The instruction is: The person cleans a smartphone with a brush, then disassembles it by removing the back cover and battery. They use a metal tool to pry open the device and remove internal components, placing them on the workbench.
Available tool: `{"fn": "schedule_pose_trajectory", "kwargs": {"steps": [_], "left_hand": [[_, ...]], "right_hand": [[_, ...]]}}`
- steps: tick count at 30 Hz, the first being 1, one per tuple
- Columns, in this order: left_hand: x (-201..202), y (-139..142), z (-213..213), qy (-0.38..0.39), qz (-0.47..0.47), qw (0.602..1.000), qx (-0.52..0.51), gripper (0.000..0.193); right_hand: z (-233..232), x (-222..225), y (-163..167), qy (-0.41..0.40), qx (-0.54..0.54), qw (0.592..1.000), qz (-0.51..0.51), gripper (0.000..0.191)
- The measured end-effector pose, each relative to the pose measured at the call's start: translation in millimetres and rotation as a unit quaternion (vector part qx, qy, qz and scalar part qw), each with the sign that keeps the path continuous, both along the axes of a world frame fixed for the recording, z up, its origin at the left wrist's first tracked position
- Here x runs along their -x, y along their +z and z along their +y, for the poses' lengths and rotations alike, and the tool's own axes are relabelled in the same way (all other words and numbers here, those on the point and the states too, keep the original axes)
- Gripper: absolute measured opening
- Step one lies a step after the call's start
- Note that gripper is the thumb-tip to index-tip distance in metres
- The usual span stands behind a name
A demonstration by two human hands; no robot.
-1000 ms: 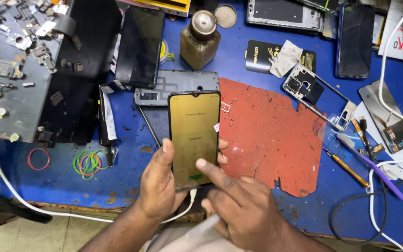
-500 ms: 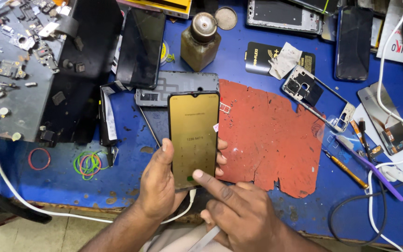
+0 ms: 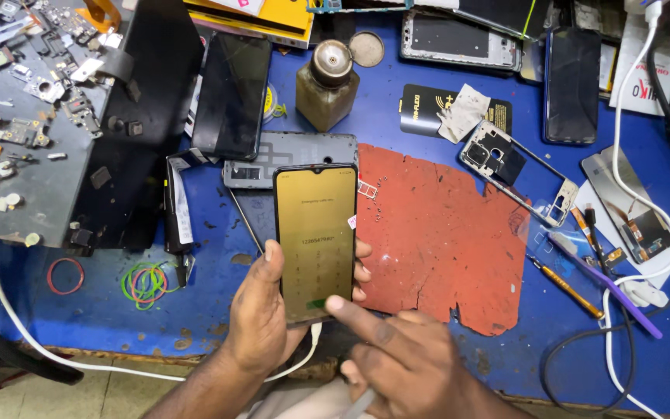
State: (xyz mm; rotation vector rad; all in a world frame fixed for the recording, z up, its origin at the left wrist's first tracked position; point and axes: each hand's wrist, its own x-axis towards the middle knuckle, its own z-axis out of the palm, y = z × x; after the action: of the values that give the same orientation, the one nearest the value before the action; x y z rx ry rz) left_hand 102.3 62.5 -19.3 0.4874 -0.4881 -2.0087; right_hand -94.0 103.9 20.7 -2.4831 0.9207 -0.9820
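On the far left a grey tray (image 3: 9,225) carries small loose parts: chips, screws and bits of board. Just right of it, near the table's (image 3: 211,326) front edge, lie a red band (image 3: 65,275) and a heap of green bands (image 3: 147,281). The left hand (image 3: 261,318) grips the phone (image 3: 316,240) by its near end, thumb on the left edge and fingers wrapped behind to the right edge, holding it upright over the table with the lit amber screen facing up; a white cable (image 3: 304,358) runs from its bottom. The screen shows a dial pad with a row of digits entered. The step in hand looks like testing the touch screen through the dialer. The right hand (image 3: 420,365) is loosely curled with its forefinger stretched out, the tip touching the green key at the bottom of the screen; it also seems to pinch a thin tool against the palm, though that is partly hidden. Any next press calls for a light, exact tap while the left hand keeps the phone steady. Behind the phone lies a grey back cover (image 3: 288,147), and farther back a brown bottle (image 3: 327,85), capped, its contents not visible. To the right lie a red mat (image 3: 443,233), a bare phone frame (image 3: 517,167) and a screwdriver (image 3: 566,278).
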Motion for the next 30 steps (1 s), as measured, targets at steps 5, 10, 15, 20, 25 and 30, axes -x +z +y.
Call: {"fn": "schedule_pose_trajectory", "kwargs": {"steps": [5,10,15,20,25,30], "left_hand": [[-1,0,0,-0.001,0.021,1.0,-0.008,0.077],[-1,-1,-1,-0.003,0.016,1.0,-0.004,0.078],[-1,1,-1,-0.005,-0.002,1.0,-0.004,0.079],[-1,1,-2,-0.003,0.003,1.0,-0.005,0.078],[1,0,-1,0.011,0.001,1.0,-0.005,0.076],[0,-1,0,0.006,0.016,1.0,-0.005,0.076]], "right_hand": [[6,11,-6,-0.03,0.015,0.999,0.009,0.019],[10,11,-8,-0.02,-0.005,1.0,0.011,0.026],[9,7,-9,-0.01,-0.003,0.999,0.044,0.031],[8,6,-10,0.011,-0.001,0.999,0.034,0.033],[9,5,-12,-0.002,0.007,0.999,0.034,0.033],[9,5,-13,-0.008,0.017,0.999,0.043,0.033]]}}
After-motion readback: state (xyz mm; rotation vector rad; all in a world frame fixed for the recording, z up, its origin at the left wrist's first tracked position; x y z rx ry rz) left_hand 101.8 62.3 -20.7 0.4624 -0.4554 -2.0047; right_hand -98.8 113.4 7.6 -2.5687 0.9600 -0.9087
